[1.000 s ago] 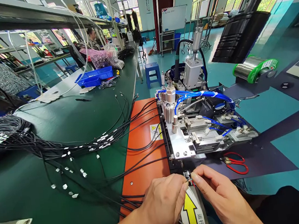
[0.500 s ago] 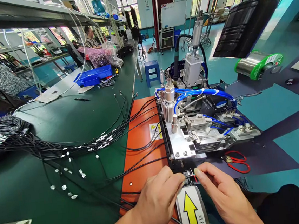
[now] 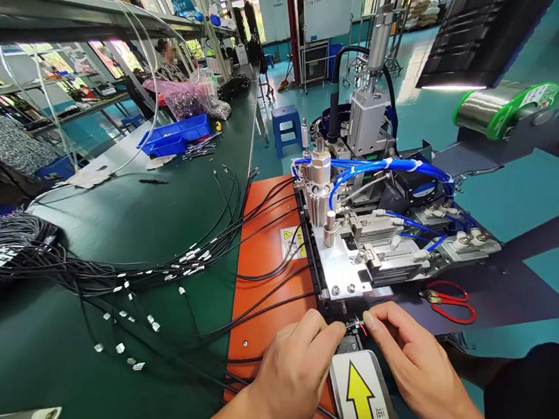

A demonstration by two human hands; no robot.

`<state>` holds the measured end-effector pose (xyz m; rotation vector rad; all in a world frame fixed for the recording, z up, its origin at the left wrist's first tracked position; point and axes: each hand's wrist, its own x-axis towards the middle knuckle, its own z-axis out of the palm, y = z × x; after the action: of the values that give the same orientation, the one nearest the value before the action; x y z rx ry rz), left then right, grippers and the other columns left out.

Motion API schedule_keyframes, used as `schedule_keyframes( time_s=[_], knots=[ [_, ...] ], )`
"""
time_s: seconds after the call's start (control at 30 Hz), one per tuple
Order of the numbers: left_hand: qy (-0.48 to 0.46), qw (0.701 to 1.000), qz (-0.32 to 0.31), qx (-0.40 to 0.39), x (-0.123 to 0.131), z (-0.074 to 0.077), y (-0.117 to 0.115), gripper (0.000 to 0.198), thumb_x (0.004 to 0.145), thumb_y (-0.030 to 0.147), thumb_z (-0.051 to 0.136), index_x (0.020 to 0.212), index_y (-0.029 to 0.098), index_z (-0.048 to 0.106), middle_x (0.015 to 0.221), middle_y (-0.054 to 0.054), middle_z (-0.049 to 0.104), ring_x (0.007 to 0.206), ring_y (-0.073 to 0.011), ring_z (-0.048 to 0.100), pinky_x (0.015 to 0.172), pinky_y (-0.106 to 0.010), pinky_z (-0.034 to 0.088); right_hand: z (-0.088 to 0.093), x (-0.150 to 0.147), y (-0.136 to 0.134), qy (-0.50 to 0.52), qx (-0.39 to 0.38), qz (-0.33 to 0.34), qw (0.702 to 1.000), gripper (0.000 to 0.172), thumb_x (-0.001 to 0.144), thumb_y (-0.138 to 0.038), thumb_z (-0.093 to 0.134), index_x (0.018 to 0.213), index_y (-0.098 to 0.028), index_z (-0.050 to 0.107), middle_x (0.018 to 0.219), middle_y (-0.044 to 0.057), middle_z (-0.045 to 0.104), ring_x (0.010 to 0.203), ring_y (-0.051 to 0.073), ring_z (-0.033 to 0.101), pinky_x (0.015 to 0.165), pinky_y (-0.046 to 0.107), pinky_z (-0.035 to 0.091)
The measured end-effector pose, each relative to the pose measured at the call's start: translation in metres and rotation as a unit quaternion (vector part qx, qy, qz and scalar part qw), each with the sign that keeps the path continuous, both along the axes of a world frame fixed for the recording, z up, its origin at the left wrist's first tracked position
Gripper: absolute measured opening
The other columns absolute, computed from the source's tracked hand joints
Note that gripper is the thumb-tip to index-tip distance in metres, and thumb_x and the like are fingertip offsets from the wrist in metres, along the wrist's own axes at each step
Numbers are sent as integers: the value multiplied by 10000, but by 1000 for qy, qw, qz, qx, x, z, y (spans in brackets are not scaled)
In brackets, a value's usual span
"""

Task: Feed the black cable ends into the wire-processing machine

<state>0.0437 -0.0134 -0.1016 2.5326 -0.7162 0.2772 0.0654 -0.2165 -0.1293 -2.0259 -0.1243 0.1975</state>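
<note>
Both my hands meet at the near end of a small pneumatic machine point(image 3: 363, 254). My left hand point(image 3: 294, 366) and my right hand point(image 3: 413, 361) each pinch the thin end of a black cable point(image 3: 354, 325) with red and white wires, holding it over a dark fixture just in front of the machine's metal plate. A white label with a yellow arrow point(image 3: 360, 393) lies between my wrists. Other black cables point(image 3: 263, 303) run across the orange plate point(image 3: 265, 263) to the left.
A large bundle of black cables with metal plugs point(image 3: 93, 280) covers the green bench. Red scissors point(image 3: 449, 302) lie right of the machine. A solder spool point(image 3: 502, 109) hangs at right. Blue trays point(image 3: 176, 137) and seated people are farther along the bench.
My hands have slid the cable end a little forward toward the machine; the view has tilted slightly downward and closer.
</note>
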Motion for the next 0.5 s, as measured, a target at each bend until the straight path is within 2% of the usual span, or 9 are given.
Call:
schedule_keyframes(
  time_s=[0.5],
  knots=[
    [-2, 1000, 1, 5, 0, -5, 0, 289, 1025, 123, 361, 1106, 144, 637, 790, -49, 548, 638, -183, 527, 547, -294, 433, -14, -1, 1, 4, 20, 10, 1000, 312, 1033, -494, 451, 912, -249, 601, 810, -19, 624, 711, 147, 579, 663, 220, 482]
  ],
)
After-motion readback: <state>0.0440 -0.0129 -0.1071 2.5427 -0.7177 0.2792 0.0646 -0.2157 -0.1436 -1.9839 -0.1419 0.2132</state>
